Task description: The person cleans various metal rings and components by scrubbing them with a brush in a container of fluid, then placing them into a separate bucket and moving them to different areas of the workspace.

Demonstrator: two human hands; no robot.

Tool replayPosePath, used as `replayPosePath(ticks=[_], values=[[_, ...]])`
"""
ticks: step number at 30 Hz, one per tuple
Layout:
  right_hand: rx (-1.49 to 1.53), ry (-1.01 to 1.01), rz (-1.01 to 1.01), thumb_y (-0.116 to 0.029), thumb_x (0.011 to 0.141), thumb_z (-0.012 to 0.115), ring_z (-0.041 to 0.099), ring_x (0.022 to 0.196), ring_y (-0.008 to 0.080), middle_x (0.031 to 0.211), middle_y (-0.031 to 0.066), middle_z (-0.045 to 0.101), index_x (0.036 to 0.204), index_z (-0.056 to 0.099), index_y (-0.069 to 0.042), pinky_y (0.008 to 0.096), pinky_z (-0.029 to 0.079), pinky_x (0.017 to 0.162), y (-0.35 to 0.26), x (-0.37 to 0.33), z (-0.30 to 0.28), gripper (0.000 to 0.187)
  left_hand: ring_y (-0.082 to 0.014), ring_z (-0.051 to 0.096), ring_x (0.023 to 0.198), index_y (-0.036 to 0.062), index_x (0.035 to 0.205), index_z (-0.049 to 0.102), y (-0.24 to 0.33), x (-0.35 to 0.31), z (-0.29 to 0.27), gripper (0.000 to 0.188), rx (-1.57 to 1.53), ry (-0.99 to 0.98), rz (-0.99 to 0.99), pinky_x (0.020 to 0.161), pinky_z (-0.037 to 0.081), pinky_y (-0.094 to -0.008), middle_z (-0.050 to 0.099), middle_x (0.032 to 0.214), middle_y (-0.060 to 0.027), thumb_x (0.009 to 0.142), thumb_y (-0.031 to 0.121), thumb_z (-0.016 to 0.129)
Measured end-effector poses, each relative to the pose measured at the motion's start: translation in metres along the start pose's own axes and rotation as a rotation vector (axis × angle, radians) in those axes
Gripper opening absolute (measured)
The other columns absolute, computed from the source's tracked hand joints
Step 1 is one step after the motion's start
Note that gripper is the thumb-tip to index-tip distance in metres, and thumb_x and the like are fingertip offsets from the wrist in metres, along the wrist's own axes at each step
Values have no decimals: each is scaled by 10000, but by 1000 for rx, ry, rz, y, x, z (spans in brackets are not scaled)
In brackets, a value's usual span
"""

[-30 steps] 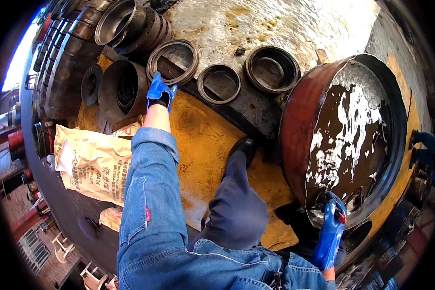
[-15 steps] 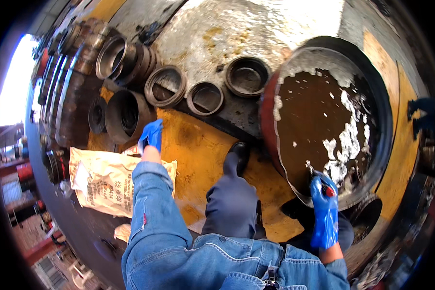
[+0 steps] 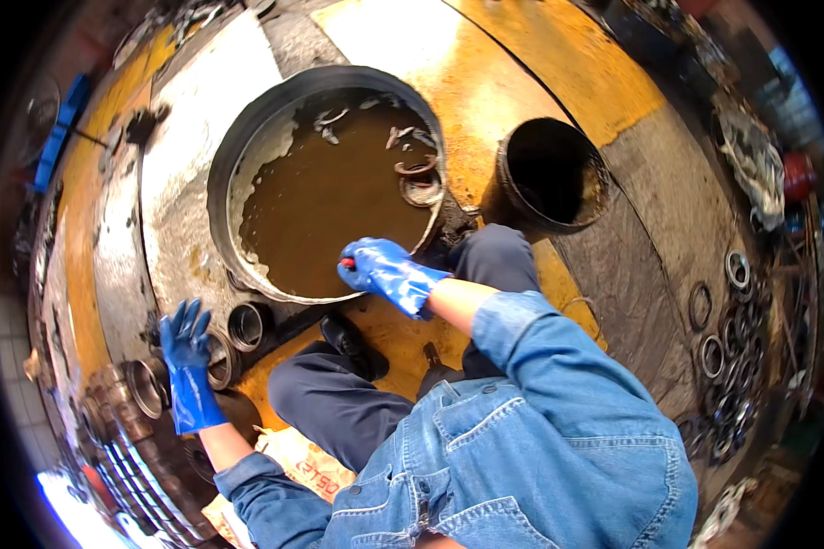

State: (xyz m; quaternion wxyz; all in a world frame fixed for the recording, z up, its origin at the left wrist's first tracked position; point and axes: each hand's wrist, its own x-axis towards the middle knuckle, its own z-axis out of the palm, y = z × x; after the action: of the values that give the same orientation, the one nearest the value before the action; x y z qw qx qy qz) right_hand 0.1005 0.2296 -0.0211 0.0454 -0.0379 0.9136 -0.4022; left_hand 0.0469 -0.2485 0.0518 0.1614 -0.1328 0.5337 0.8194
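My left hand (image 3: 188,352), in a blue rubber glove, is open with its fingers spread, close to several metal rings (image 3: 247,327) at the lower left. My right hand (image 3: 380,267), gloved the same way, is closed around a tool with a red end (image 3: 347,263) over the near rim of a large round tub (image 3: 220,197). The rest of the tool is hidden by the glove. Murky brown liquid (image 3: 325,215) fills the tub, with pale foam along its left wall. A ring-shaped metal part (image 3: 421,189) pokes out of the liquid at the right side.
A dark open bucket (image 3: 515,188) stands right of the tub. Beside my left leg lies a paper sack (image 3: 316,471). Stacked metal cylinders (image 3: 124,416) are at the lower left. Many loose rings (image 3: 712,355) lie at the far right. Worn yellow boards (image 3: 389,325) cover the floor.
My view has swung to the right. My left hand has moved from beside the paper sack to the metal rings, and its fingers have spread. My right hand still grips the red-ended tool at the tub.
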Motion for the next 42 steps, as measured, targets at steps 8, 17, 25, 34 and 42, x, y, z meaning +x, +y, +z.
replayPosePath(ticks=[8,17,25,34,42], values=[[-58,-35,-307,-337,816,685,725,810,388,818,198,730,842,757,-60,484,589,753,-25,-20,-49,287,-158,609,1031,40,1252,701,-134,15,260,406,886,-162,200,922,498,-328,706,1145,-53,1044,376,608],[-288,-128,177,-371,854,638,726,1006,361,1105,221,739,1108,751,-40,460,562,891,58,-2,-297,432,-200,660,890,-69,1121,696,-173,6,299,451,1307,-263,49,836,508,-344,737,946,-137,1013,362,620],[-569,-370,713,-382,893,715,674,1188,389,1281,215,702,1358,639,-48,481,525,1006,267,-50,-346,578,-256,682,1165,-97,1332,614,-189,33,297,555,1303,-226,-96,1037,507,-363,712,1250,-216,963,306,712],[-935,-1095,698,-233,943,645,702,1127,374,1272,169,699,1290,708,-72,522,576,928,404,-22,-262,387,-292,669,1189,-82,1300,633,-186,34,319,470,1406,-110,-199,1050,504,-380,685,1286,-224,949,218,717],[-502,-923,1043,-263,882,702,664,1174,209,1173,35,721,1193,746,-194,385,440,1117,392,20,-221,322,-350,664,1175,-101,1241,643,-189,34,315,451,1443,-72,-215,1052,495,-399,683,1245,-256,915,205,705]])
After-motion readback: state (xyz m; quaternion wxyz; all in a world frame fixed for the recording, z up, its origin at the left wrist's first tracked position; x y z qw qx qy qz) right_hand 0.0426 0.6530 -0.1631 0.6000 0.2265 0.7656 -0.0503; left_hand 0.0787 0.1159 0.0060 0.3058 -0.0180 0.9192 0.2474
